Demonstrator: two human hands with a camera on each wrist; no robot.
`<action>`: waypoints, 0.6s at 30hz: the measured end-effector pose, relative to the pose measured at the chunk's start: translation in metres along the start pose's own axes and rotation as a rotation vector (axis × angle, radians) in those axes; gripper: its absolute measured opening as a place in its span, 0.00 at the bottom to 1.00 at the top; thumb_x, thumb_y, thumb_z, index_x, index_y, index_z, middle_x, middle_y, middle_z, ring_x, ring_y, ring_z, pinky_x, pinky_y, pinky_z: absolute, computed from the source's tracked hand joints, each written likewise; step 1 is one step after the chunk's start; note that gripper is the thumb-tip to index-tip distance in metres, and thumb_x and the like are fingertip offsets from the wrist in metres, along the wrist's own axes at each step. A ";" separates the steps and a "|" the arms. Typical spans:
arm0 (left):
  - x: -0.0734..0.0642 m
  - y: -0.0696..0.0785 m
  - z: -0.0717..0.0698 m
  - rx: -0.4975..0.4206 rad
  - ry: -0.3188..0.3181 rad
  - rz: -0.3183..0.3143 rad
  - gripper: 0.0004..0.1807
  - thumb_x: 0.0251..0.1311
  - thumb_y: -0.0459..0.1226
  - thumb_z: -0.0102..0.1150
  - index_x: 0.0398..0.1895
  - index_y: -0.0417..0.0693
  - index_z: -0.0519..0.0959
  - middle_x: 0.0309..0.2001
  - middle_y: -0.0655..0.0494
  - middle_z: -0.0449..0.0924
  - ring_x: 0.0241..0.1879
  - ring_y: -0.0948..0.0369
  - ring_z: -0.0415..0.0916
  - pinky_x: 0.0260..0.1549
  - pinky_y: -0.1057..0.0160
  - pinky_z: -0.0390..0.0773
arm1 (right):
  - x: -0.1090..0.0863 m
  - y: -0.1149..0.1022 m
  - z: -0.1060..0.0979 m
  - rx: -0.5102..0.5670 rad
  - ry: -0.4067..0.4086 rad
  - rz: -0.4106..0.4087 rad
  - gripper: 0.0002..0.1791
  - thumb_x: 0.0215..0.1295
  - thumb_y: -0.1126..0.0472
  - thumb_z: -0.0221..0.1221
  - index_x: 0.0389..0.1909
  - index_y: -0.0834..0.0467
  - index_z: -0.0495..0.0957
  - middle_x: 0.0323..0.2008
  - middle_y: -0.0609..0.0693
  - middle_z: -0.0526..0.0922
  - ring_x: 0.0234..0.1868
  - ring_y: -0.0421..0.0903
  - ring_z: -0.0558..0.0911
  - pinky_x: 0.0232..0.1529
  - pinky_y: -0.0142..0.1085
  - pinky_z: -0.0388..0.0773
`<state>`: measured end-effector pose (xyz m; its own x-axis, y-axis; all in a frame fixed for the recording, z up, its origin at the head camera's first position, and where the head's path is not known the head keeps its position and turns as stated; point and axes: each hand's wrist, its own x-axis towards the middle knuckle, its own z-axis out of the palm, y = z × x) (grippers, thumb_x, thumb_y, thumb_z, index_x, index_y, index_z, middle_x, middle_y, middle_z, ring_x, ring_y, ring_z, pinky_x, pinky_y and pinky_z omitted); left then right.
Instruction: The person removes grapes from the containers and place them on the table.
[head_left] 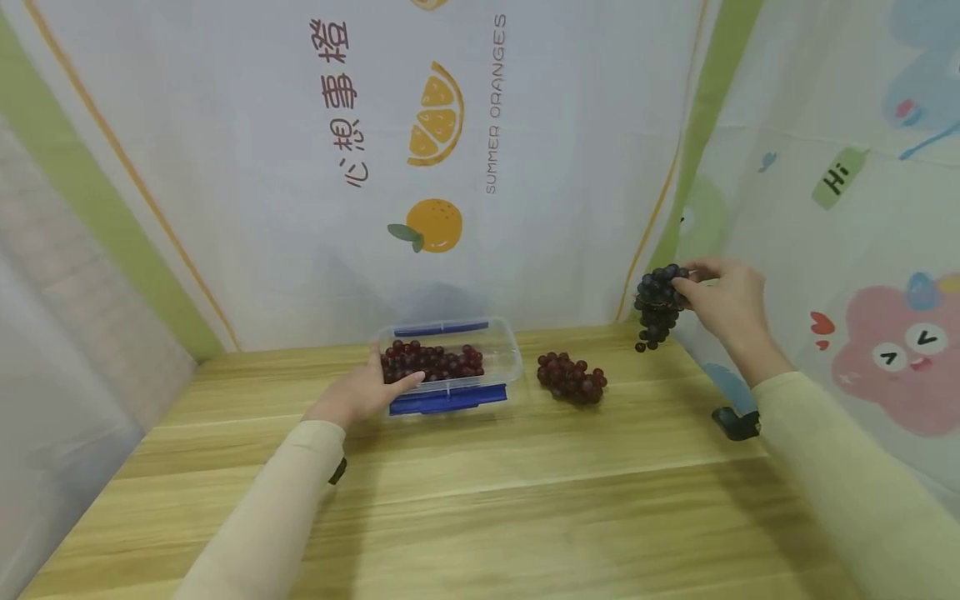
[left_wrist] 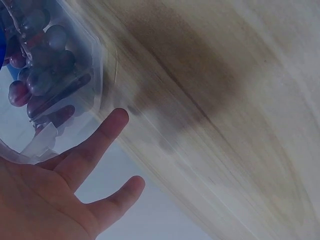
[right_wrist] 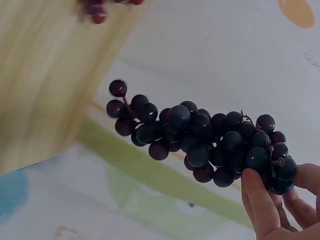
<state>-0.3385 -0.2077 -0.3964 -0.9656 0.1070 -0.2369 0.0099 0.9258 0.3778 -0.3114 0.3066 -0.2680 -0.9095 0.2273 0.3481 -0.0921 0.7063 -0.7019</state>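
At the right, my right hand (head_left: 723, 300) pinches a bunch of dark purple grapes (head_left: 658, 304) by its upper end. The bunch hangs above the table's back right corner; in the right wrist view the fingertips (right_wrist: 257, 192) press its stem end. My left hand (head_left: 360, 387) rests at the left end of a clear plastic container (head_left: 504, 350), thumb along the front rim. In the left wrist view two fingers (left_wrist: 95, 145) stretch out straight and spread beside its wall. Red grapes (head_left: 431, 361) lie inside the container. Another red grape bunch (head_left: 572, 379) lies on the table to its right.
Blue locking flaps (head_left: 448, 400) hang open along the container's front and back. The wood-grain table (head_left: 480, 500) meets a white printed cloth (head_left: 570, 208) at the back and another cloth (head_left: 795, 233) at the right. A small dark object (head_left: 735, 423) shows by the right sleeve.
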 end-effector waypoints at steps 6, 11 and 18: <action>0.000 -0.003 0.001 0.019 0.003 0.007 0.75 0.58 0.86 0.33 0.83 0.44 0.15 0.20 0.51 0.79 0.12 0.63 0.56 0.15 0.61 0.66 | -0.007 0.036 0.012 -0.104 -0.036 -0.032 0.25 0.78 0.53 0.61 0.66 0.65 0.80 0.55 0.67 0.85 0.27 0.30 0.84 0.26 0.29 0.78; -0.001 -0.004 0.002 0.007 0.008 0.002 0.75 0.57 0.87 0.33 0.83 0.45 0.15 0.24 0.48 0.82 0.13 0.61 0.62 0.18 0.58 0.70 | -0.011 0.061 0.028 -0.173 -0.081 -0.074 0.22 0.75 0.57 0.62 0.61 0.69 0.82 0.50 0.71 0.87 0.31 0.47 0.89 0.27 0.33 0.79; -0.006 0.001 -0.002 -0.003 0.026 0.012 0.75 0.58 0.86 0.35 0.85 0.43 0.19 0.25 0.46 0.82 0.14 0.60 0.64 0.20 0.58 0.72 | -0.011 0.081 0.039 -0.224 -0.090 -0.097 0.21 0.72 0.59 0.64 0.57 0.70 0.84 0.47 0.72 0.88 0.32 0.51 0.88 0.29 0.34 0.76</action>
<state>-0.3335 -0.2083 -0.3934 -0.9718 0.1091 -0.2093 0.0211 0.9233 0.3836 -0.3244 0.3352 -0.3524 -0.9341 0.0974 0.3435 -0.0981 0.8550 -0.5092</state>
